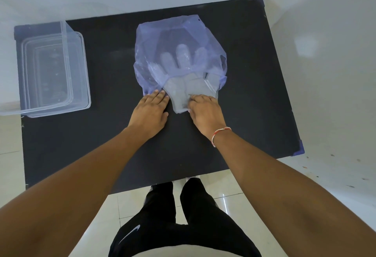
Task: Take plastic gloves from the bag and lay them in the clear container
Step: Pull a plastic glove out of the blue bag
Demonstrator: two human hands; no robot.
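Observation:
A thin bluish plastic bag (179, 39) lies on the black table (101, 145), its mouth facing me. A stack of clear plastic gloves (187, 88) sticks halfway out of it, the fingers still showing through the bag. My left hand (150, 110) rests flat on the table with its fingertips pressing the bag's left edge at the mouth. My right hand (203, 110) pinches the cuff end of the gloves. The clear container (55, 69) stands at the table's far left and nothing can be seen inside it.
The container hangs slightly over the table's left edge. White walls lie beyond the table's far and right sides. My legs in black trousers stand on pale floor tiles at the near edge.

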